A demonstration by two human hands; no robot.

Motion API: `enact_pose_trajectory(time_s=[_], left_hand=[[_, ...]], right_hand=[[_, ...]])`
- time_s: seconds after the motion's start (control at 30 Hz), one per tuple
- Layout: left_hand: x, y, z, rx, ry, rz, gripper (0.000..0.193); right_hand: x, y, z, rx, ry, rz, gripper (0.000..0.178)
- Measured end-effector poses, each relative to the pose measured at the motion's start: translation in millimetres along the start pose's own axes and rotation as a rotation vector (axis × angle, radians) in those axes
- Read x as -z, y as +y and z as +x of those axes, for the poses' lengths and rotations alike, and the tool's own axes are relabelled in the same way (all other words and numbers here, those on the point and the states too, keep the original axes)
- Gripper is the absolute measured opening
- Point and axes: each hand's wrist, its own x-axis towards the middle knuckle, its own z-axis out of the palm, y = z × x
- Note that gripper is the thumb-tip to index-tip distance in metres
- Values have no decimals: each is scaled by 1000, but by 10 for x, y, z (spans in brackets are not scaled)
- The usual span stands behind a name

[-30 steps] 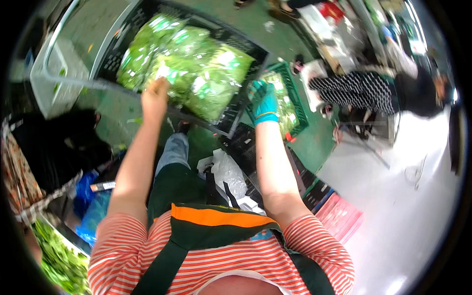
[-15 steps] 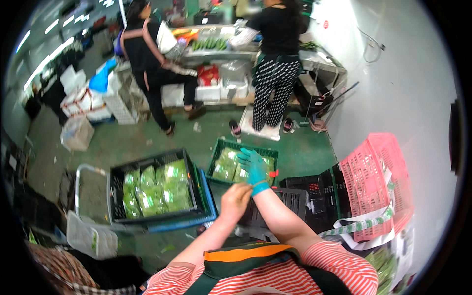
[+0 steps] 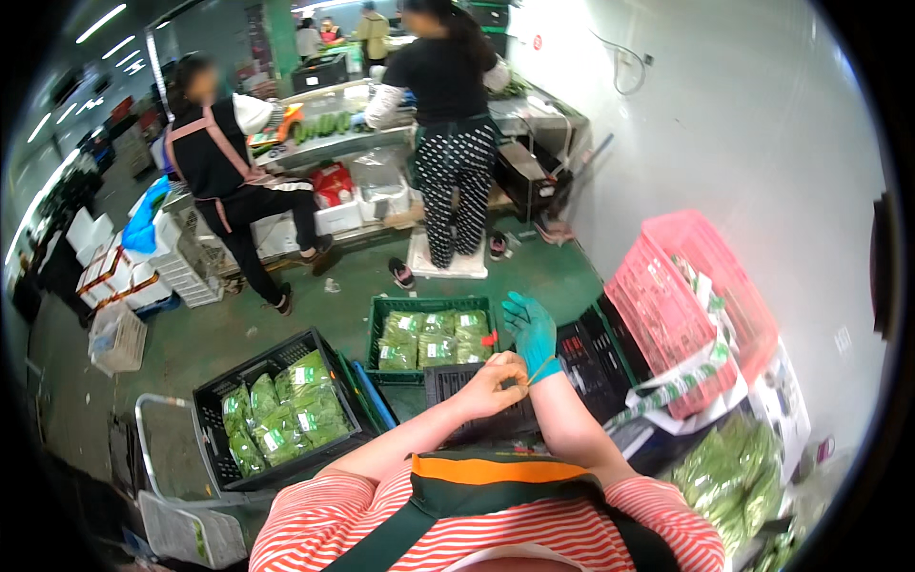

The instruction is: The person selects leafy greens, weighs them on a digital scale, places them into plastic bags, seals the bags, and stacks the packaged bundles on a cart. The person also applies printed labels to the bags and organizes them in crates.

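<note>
My right hand [image 3: 534,334] wears a teal rubber glove and is held up palm out, its fingers stretched and apart, holding nothing. Bare, my left hand [image 3: 496,387] is closed at the right wrist. Its fingertips pinch a thin yellowish rubber band [image 3: 545,369] that circles the glove's cuff. Beyond the hands, a green crate [image 3: 381,377] holds bagged leafy greens [image 3: 437,349] in rows. To the left stands a black crate [image 3: 212,419] with more bagged greens [image 3: 276,439].
A pink basket [image 3: 658,276] with a green-and-white strip stands at the right, beside dark crates [image 3: 583,357]. Bagged greens [image 3: 729,467] lie at the lower right. Two people work at a bench [image 3: 329,143] ahead. A metal-framed cart [image 3: 143,448] is at the left.
The view has turned right and the crates sit lower left. My left fingers now draw the band out from the cuff. The gloved hand is raised with its fingers spread.
</note>
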Motion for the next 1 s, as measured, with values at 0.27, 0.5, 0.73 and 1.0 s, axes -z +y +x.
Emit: enact_pose_trajectory(time_s=[0.27,0.5,0.73,1.0], left_hand=[[523,-163,-271,502,-68,-209,11],[555,-885,-335,924,311,-1054,13],[-512,-699,-16,955,-128,-1238,13],[-2271,220,-294,961,-810,-917,10]], right_hand=[[-151,411,-401,-259,-50,-190,26],[-318,147,-1424,23,-488,-1490,28],[421,-268,-2180,1113,22,-1822,33],[1784,-715,-3849,521,735,-1137,27]])
